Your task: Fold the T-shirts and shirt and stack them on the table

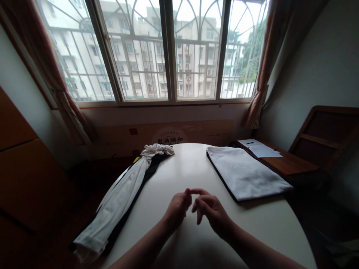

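Observation:
Above the near half of the round white table [185,164], my two hands meet at the fingertips. My left hand [178,206] is curled closed with the thumb upward, and no object shows in it. My right hand [211,210] has its fingers apart and bent, and its index finger reaches across to touch my left thumb. On the left lies a long, bunched white-and-black garment [120,200], its near end hanging over the table edge. A flat, folded white cloth [246,173] with a black underside rests at the right.
Behind the table are a barred window [168,56] and a printed cardboard panel [117,136] below it. At the right stand a wooden side table [297,162] with papers [263,150] and a dark wooden chair back [327,130]. An orange-brown cabinet [30,179] is at the left.

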Action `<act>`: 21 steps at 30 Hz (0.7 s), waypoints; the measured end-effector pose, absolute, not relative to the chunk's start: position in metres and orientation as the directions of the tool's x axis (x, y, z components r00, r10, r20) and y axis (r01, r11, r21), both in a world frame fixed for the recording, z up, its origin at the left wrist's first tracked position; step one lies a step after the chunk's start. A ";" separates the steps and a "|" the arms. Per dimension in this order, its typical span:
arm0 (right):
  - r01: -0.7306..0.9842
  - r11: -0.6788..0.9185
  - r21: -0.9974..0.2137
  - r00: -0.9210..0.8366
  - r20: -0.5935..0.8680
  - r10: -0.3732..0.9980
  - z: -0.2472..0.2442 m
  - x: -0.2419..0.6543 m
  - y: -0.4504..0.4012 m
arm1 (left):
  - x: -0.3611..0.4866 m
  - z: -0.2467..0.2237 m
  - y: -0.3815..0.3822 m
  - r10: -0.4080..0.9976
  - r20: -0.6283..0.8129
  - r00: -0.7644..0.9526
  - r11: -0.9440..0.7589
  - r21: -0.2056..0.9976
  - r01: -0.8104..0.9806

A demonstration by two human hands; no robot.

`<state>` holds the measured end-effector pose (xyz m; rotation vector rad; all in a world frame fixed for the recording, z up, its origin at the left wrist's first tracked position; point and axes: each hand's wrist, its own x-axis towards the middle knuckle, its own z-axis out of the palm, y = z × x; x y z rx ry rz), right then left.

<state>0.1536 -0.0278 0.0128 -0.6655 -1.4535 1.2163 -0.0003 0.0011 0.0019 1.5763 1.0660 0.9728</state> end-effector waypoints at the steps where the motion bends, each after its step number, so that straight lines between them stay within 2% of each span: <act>1: -0.226 0.283 -0.932 -0.206 0.330 0.921 0.011 0.155 -0.024 | -0.002 0.002 0.003 0.958 0.115 0.262 -0.169 0.967 0.192; 5: -0.363 0.088 -0.928 -0.040 0.109 0.993 0.007 0.160 -0.011 | -0.005 0.002 0.008 0.976 0.137 0.170 -0.172 0.962 0.214; 10: -0.499 -0.057 -0.865 0.008 -0.070 0.998 0.004 0.160 -0.007 | -0.003 0.001 0.005 0.976 0.145 0.159 -0.174 0.967 0.187; 14: -0.554 -0.111 -0.825 0.005 -0.137 0.991 0.004 0.161 -0.007 | -0.003 0.001 0.004 0.975 0.172 0.142 -0.197 0.963 0.186; 21: -0.559 -0.133 -0.819 -0.008 -0.155 0.988 0.004 0.160 -0.006 | -0.006 0.000 0.007 0.940 0.293 0.177 -0.338 0.874 0.348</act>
